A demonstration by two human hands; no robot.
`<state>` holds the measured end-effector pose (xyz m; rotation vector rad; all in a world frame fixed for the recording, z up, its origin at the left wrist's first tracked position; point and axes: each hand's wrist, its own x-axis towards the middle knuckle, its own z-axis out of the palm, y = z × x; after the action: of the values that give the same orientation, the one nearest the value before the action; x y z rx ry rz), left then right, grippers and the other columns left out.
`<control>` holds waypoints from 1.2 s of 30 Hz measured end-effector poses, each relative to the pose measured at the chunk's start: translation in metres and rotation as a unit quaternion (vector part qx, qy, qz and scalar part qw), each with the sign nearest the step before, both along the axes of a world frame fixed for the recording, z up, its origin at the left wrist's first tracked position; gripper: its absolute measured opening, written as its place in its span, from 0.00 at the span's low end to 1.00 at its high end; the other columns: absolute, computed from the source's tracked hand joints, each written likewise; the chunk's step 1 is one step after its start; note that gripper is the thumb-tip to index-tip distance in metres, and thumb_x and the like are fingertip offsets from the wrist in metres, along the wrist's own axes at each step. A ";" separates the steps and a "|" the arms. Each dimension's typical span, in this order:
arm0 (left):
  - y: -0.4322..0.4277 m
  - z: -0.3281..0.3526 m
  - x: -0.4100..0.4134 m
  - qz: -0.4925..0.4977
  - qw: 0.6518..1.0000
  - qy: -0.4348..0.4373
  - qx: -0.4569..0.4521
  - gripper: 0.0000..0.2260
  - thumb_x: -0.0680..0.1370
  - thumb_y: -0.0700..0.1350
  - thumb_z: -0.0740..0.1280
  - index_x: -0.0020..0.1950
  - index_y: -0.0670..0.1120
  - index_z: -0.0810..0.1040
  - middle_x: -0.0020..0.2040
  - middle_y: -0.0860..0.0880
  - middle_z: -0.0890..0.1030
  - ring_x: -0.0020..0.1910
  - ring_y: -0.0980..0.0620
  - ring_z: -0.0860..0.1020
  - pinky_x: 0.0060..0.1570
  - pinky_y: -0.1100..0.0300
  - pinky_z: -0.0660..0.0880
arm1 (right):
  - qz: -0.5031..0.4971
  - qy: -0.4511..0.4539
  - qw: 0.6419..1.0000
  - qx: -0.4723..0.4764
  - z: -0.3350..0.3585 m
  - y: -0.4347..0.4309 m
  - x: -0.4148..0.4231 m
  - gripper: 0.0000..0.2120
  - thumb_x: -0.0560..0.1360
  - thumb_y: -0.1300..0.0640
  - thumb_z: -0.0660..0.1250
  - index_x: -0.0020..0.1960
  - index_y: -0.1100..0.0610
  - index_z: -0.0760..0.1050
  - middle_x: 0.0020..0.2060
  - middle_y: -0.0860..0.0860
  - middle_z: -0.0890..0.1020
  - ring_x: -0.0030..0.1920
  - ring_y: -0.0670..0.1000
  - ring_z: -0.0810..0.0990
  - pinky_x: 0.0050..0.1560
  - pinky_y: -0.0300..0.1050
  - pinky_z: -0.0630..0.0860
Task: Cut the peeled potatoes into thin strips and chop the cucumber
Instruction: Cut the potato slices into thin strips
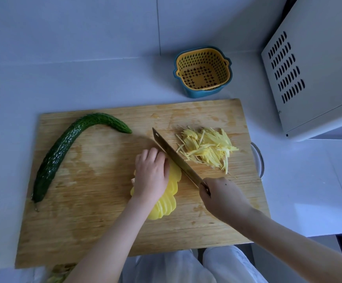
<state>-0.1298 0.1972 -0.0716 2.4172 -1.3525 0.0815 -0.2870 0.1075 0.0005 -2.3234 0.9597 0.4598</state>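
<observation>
A fanned row of yellow potato slices [164,205] lies in the middle of the wooden cutting board [96,231]. My left hand [150,173] presses down on the far end of the slices with its fingers curled. My right hand [221,198] grips the handle of a cleaver [174,155], whose blade stands against my left knuckles at the slices' far end. To the right of the blade lies a pile of thin potato strips [209,149]. A whole curved dark green cucumber [63,149] lies on the left side of the board.
A yellow strainer basket in a blue bowl [203,71] stands on the white counter behind the board. A white appliance [313,68] with vent slots fills the right. A metal loop [258,158] sticks out at the board's right edge. Peelings [58,272] lie below the board's front edge.
</observation>
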 end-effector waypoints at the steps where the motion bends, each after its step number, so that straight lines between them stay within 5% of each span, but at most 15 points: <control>1: -0.002 -0.001 0.002 -0.009 1.000 0.007 0.010 0.02 0.72 0.41 0.69 0.42 0.43 0.79 0.40 0.46 0.76 0.40 0.44 0.74 0.40 0.52 0.70 | 0.008 0.005 1.000 -0.006 0.001 0.002 0.002 0.16 0.79 0.55 0.53 0.33 0.52 0.65 0.27 0.47 0.69 0.26 0.47 0.67 0.27 0.39 0.65; 11: -0.002 -0.005 0.004 -0.006 1.000 0.017 0.026 0.04 0.73 0.43 0.67 0.44 0.43 0.79 0.41 0.46 0.78 0.40 0.45 0.74 0.39 0.52 0.70 | 0.021 0.015 0.999 -0.034 0.017 0.013 0.011 0.18 0.79 0.56 0.52 0.31 0.50 0.57 0.26 0.46 0.67 0.25 0.46 0.64 0.25 0.38 0.61; 17: -0.002 -0.002 0.004 -0.008 0.999 0.043 -0.001 0.04 0.70 0.40 0.72 0.42 0.43 0.79 0.40 0.45 0.78 0.40 0.44 0.75 0.40 0.52 0.71 | 0.018 0.011 0.999 -0.034 -0.001 0.010 0.029 0.13 0.79 0.57 0.52 0.36 0.54 0.64 0.28 0.47 0.67 0.29 0.50 0.69 0.26 0.39 0.62; 36: 0.000 0.000 0.006 -0.009 0.996 0.089 -0.026 0.06 0.69 0.36 0.73 0.43 0.41 0.78 0.40 0.44 0.77 0.40 0.43 0.74 0.41 0.54 0.69 | 0.007 0.023 0.999 -0.021 0.001 0.015 0.028 0.15 0.79 0.57 0.53 0.32 0.52 0.60 0.28 0.46 0.67 0.27 0.46 0.65 0.25 0.38 0.59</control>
<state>-0.1241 0.1974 -0.0720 2.3079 -1.2750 -0.1008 -0.2586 0.1223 0.0016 -2.3672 0.9853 0.5051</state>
